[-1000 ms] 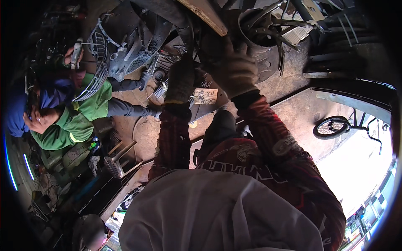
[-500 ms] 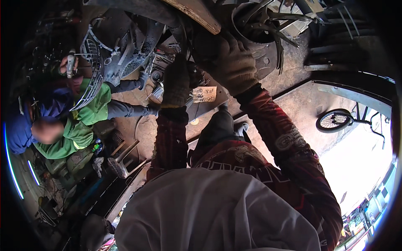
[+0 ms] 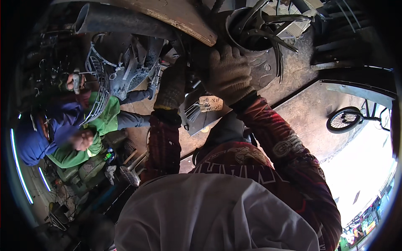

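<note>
Both my hands wear knitted work gloves and reach up to a dark spot under the end of a wooden board. My right hand is closed, its fingers curled round something dark that I cannot make out. My left hand is held upright just to the left, in deep shadow; its fingers are hidden. Below and between the hands lie a bundle of thin metal rods and a small tan block with handwriting on it.
A thick dark pipe runs along the far left. At the far right, a round metal container holds several locking pliers. A co-worker in green and blue sits at left beside a wire grille. A bicycle wheel stands at right.
The view has shifted, bringing the pipe's end and more of the board into sight. Both hands stay at the same dark spot. The co-worker's lower hand has moved.
</note>
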The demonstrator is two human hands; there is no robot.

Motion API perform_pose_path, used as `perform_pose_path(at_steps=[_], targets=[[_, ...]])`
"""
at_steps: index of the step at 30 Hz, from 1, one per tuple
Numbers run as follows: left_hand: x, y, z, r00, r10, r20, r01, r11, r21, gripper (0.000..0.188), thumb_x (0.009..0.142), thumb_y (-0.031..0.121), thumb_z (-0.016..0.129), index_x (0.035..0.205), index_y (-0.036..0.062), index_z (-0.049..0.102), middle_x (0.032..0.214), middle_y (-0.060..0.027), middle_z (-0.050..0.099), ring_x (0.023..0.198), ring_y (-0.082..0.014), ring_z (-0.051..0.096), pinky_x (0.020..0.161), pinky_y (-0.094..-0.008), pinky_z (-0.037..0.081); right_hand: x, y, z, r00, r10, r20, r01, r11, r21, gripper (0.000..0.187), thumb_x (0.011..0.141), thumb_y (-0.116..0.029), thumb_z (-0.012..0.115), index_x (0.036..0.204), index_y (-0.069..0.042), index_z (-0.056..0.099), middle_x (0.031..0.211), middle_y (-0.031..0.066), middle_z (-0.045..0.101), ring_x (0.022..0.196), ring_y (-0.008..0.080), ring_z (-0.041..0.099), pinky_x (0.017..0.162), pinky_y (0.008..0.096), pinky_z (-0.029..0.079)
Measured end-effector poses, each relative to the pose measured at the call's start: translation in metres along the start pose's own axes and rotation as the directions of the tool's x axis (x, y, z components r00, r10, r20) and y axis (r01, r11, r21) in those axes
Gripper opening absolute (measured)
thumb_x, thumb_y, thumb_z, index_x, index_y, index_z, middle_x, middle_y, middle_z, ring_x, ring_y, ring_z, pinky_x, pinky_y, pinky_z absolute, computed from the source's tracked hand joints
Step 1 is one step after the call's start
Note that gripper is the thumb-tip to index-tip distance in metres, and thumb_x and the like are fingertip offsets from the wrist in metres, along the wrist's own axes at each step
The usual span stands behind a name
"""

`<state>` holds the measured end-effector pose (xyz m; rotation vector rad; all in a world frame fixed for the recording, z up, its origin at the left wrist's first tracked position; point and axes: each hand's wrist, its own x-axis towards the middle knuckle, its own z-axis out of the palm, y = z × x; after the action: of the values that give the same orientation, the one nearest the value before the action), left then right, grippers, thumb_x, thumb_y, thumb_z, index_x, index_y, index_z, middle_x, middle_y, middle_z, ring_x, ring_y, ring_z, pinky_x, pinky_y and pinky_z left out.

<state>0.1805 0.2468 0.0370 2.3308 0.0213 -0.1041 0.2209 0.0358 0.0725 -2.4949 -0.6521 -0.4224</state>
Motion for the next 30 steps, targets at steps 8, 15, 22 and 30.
perform_pose_path(at_steps=[8,15,22,30], targets=[[0.017,0.016,-0.011,0.998,-0.002,0.062,-0.012,0.974,0.226,0.026,0.097,0.013,0.058,0.12,0.0042,0.051,0.078,-0.0158,0.065,0.069,-0.0295,0.068,0.056,-0.04,0.051,-0.001,-0.005,0.0,0.999,-0.003,0.046,0.003,1.0,-0.014,0.05,0.077,-0.039,0.073,0.106,-0.002,0.057,0.101,0.0227,0.055,0.091,0.0407,0.059,0.069,0.052,0.049],[0.003,0.064,-0.007,0.763,-0.611,0.21,0.581,0.506,-0.638,0.034,0.098,0.048,0.059,0.096,0.0142,0.067,0.073,0.0027,0.062,0.062,-0.0083,0.06,0.056,-0.0241,0.049,0.001,0.0,-0.014,0.98,0.087,0.177,-0.088,0.996,-0.005,0.069,0.075,-0.052,0.078,0.121,-0.005,0.056,0.116,0.0243,0.056,0.104,0.0405,0.06,0.085,0.0499,0.051],[-0.026,0.046,0.004,0.85,-0.497,0.177,0.442,0.488,-0.753,0.039,0.1,0.046,0.056,0.094,0.0098,0.068,0.072,0.0011,0.063,0.061,-0.0083,0.061,0.055,-0.0254,0.05,-0.048,-0.004,-0.048,0.996,0.044,0.078,-0.044,0.999,0.005,0.069,0.077,-0.046,0.078,0.134,-0.013,0.056,0.124,0.021,0.056,0.107,0.0392,0.061,0.088,0.0496,0.052],[-0.087,0.073,0.018,0.985,-0.107,-0.133,0.031,0.876,-0.481,0.024,0.088,0.008,0.066,0.111,0.0028,0.063,0.093,-0.0109,0.065,0.087,-0.0297,0.065,0.076,-0.0379,0.053,-0.078,-0.031,-0.085,0.981,-0.099,0.167,0.085,0.992,0.089,0.024,0.085,-0.026,0.071,0.104,-0.013,0.063,0.089,0.0115,0.063,0.075,0.0321,0.068,0.062,0.0425,0.057]])
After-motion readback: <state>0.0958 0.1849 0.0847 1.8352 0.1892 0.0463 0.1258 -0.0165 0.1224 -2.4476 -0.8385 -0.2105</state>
